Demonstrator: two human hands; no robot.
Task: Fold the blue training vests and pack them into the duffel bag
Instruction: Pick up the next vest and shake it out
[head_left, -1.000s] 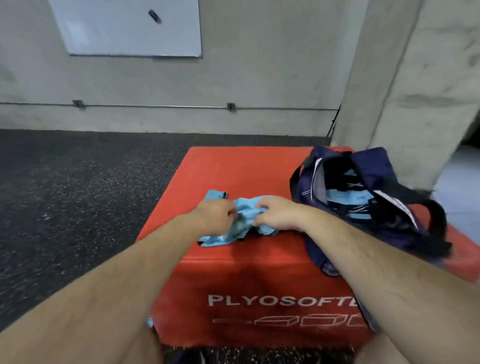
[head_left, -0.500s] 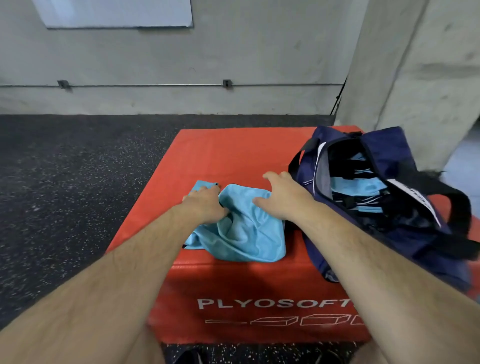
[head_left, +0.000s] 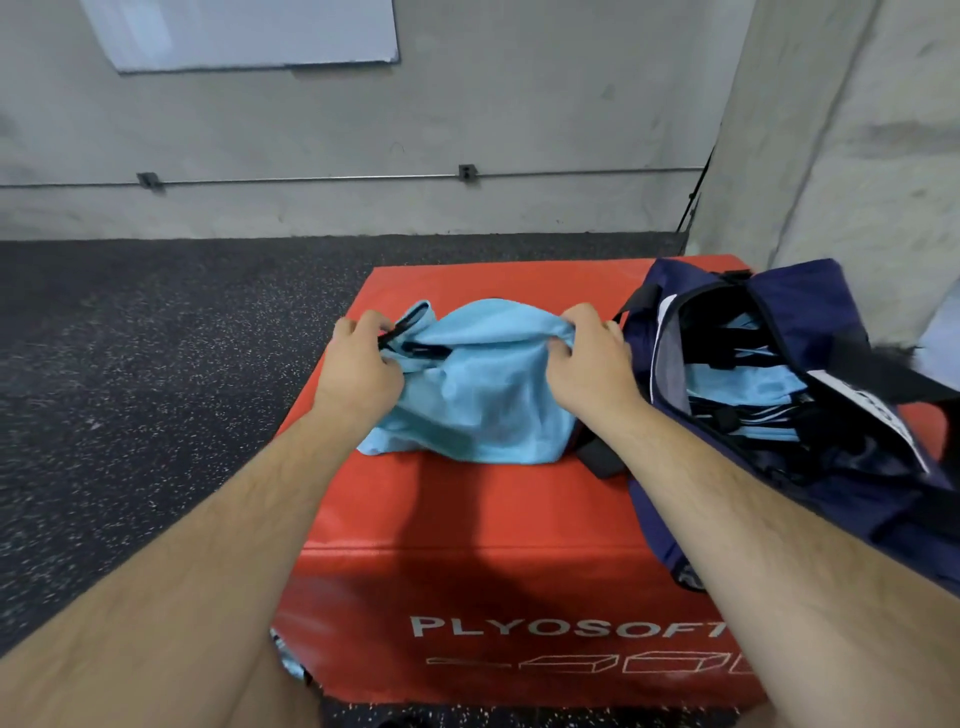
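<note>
Currently: blue vest (head_left: 478, 395), bunched on your red bench (head_left: 467, 519), long axis 9-to-3; your left grip (head_left: 358, 364) pinches its strap end, your right grip (head_left: 592, 364) clutches the other, nearer the open duffel bag (head_left: 779, 291) at 3 o'clock.

Both bare forearms reach into view, the left forearm (head_left: 208, 545) from 7 o'clock and the right forearm (head_left: 753, 519) from 5 o'clock, both pointing toward 12 with the wrists roughly straight. The left grip (head_left: 358, 366) is curled, back of the hand up, fingers pinching the blue vest (head_left: 478, 395) at its 9 o'clock edge. The right grip (head_left: 592, 364) is curled likewise, bunching the vest's 3 o'clock edge. The two grips are apart and level with each other.
</note>
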